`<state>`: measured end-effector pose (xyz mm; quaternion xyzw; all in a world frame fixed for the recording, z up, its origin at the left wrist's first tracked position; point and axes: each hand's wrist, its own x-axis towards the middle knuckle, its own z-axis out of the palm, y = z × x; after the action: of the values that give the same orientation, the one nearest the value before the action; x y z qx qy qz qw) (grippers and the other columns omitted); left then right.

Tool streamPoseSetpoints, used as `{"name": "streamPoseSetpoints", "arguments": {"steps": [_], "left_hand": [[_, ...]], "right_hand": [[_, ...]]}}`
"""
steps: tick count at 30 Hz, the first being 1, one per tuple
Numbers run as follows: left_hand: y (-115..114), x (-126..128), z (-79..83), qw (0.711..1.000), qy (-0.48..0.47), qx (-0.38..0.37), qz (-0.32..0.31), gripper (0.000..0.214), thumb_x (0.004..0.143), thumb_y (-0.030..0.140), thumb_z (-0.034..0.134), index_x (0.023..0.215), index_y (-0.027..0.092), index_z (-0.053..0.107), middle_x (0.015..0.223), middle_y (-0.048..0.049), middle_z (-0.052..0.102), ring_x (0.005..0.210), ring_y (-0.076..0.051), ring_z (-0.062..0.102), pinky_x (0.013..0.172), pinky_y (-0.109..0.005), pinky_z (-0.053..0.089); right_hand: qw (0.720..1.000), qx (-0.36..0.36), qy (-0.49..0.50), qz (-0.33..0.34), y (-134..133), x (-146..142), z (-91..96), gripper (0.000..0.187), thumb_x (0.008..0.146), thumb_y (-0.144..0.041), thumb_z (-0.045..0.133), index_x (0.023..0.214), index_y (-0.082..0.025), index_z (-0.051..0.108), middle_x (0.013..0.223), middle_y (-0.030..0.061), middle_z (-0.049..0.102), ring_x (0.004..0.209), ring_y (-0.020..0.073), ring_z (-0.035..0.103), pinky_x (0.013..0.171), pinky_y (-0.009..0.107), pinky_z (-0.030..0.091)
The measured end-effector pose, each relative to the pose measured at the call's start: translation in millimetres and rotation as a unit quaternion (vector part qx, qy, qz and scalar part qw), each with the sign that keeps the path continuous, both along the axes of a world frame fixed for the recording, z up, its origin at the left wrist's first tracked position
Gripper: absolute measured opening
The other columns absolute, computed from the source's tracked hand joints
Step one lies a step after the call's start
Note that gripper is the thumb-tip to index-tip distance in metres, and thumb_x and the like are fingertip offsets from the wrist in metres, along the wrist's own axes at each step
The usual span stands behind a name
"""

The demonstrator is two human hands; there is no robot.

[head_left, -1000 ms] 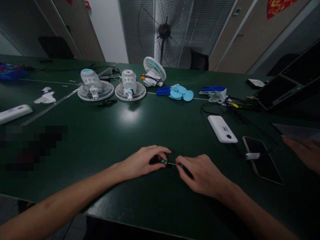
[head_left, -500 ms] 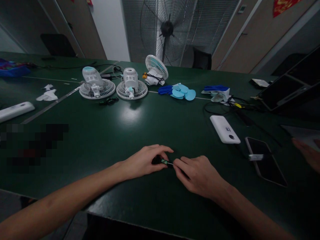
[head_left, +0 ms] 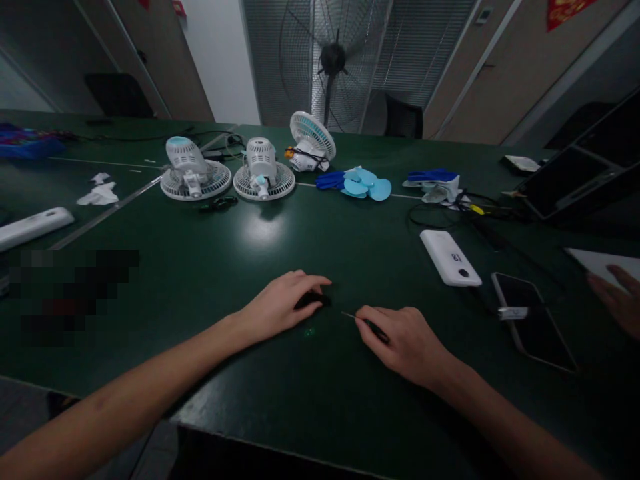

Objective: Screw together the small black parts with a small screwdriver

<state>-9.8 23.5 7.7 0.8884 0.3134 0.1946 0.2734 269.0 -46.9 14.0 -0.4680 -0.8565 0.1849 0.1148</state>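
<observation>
My left hand (head_left: pixel 280 301) is closed on a small black part (head_left: pixel 320 300), its thumb below and fingers above. The fingers hide much of that part, and its kind cannot be made out. On the table just below the thumb lies a small green circuit board (head_left: pixel 310 332). To the right, my right hand (head_left: pixel 400 337) grips a small screwdriver (head_left: pixel 349 315). Its thin metal shaft points left toward the black part, and a gap separates the two. The dark handle runs back under the palm.
Two white fans (head_left: pixel 195 177) (head_left: pixel 264 180) lie face down at the back, beside a third fan (head_left: pixel 313 141). Blue fan blades (head_left: pixel 367 183) and gloves (head_left: pixel 434 183) lie farther right. Nearer are a white power bank (head_left: pixel 450 259) and a phone (head_left: pixel 535 323). Another person's hand (head_left: pixel 617 297) shows at the right edge.
The green circuit board has left my left fingers and lies on the table. My left hand has moved up and left with the black part. The screwdriver tip has drawn away from the board.
</observation>
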Motion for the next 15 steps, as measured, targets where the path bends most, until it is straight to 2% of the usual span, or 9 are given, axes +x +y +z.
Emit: {"name": "streamPoseSetpoints", "arguments": {"steps": [3,6,9,12,14,15], "left_hand": [[29,-30,-0.6,0.995,0.016,0.026,0.091,0.043,0.099,0.035,0.06,0.141,0.026,0.054,0.119,-0.0069,0.069,0.105,-0.021,0.067,0.093,-0.037,0.054],[60,-91,-1.5,0.975,0.045,0.056,0.212,0.042,0.097,0.045,0.06,0.135,0.026,0.061,0.114,-0.0066,0.073,0.096,-0.023,0.069,0.085,-0.038,0.056],[83,-174,-4.3,0.931,0.085,0.106,0.338,0.044,0.094,0.056,0.058,0.12,0.023,0.071,0.11,-0.005,0.074,0.094,-0.025,0.069,0.08,-0.038,0.054],[94,-248,-10.6,0.858,0.084,0.164,0.48,0.056,0.09,0.061,0.055,0.116,0.015,0.073,0.095,-0.003,0.074,0.088,-0.024,0.068,0.075,-0.037,0.046],[99,-276,-15.1,0.832,0.057,0.167,0.526,0.061,0.084,0.063,0.058,0.111,0.01,0.073,0.081,-0.0013,0.072,0.089,-0.024,0.068,0.075,-0.039,0.04],[101,-283,-16.3,0.83,0.041,0.163,0.532,0.063,0.082,0.064,0.06,0.109,0.009,0.073,0.077,-0.0011,0.07,0.092,-0.024,0.068,0.074,-0.04,0.037]], "right_hand": [[1.0,-0.009,0.009,-0.007,1,1,1.2,0.021,0.107,-0.03,0.045,0.103,-0.022,0.064,0.077,-0.0021,0.065,0.062,0.0124,0.056,0.061,0.028,0.031],[0.999,-0.019,0.029,-0.006,1,1,1.6,0.021,0.107,-0.03,0.045,0.103,-0.021,0.064,0.077,-0.0022,0.065,0.061,0.0116,0.056,0.06,0.028,0.033],[0.999,-0.026,0.044,-0.003,1,1,1.3,0.021,0.107,-0.03,0.046,0.104,-0.021,0.065,0.078,-0.0021,0.066,0.062,0.0113,0.057,0.061,0.026,0.036],[0.999,-0.028,0.044,-0.005,1,1,1.5,0.021,0.107,-0.03,0.046,0.105,-0.02,0.065,0.079,-0.0017,0.066,0.063,0.0112,0.058,0.061,0.026,0.038],[0.999,-0.03,0.045,-0.006,1,2,2.0,0.021,0.108,-0.029,0.046,0.105,-0.02,0.065,0.078,-0.0018,0.066,0.063,0.011,0.059,0.06,0.026,0.038],[0.998,-0.031,0.046,-0.006,1,2,2.3,0.021,0.108,-0.029,0.046,0.105,-0.02,0.065,0.079,-0.0019,0.066,0.063,0.0109,0.059,0.06,0.025,0.039]]}}
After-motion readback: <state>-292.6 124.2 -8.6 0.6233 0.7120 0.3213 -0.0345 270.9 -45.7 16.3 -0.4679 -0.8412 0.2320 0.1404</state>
